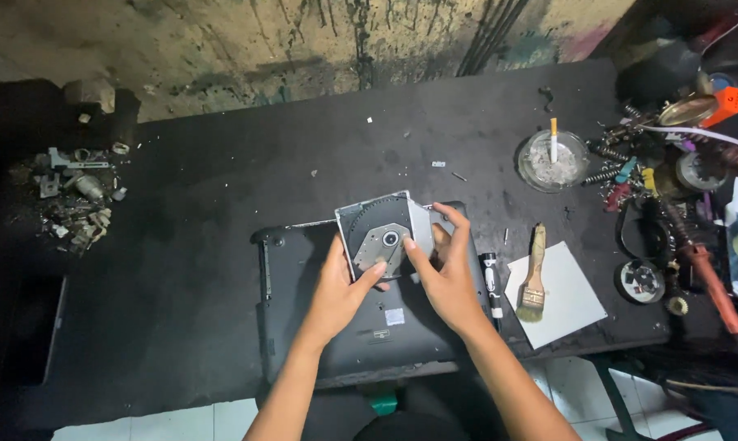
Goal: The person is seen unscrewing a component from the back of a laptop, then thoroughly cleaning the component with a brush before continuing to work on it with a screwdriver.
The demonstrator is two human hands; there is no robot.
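Holding a grey optical disc drive [383, 233] over the upturned black laptop [361, 327] in the middle of the dark desk [181, 245], left hand [336, 290] under its near left corner with fingers [373, 273] closed on the edge, right hand [446, 273] on its right side with fingers [454, 219] curled over the far rim and thumb pressed to the top. Lying just right of the laptop: a black marker [490, 282], then a paintbrush [534, 278] on a white card [561, 298], with a glass ashtray [553, 161] beyond, and scattered small metal parts [75, 192] far left.
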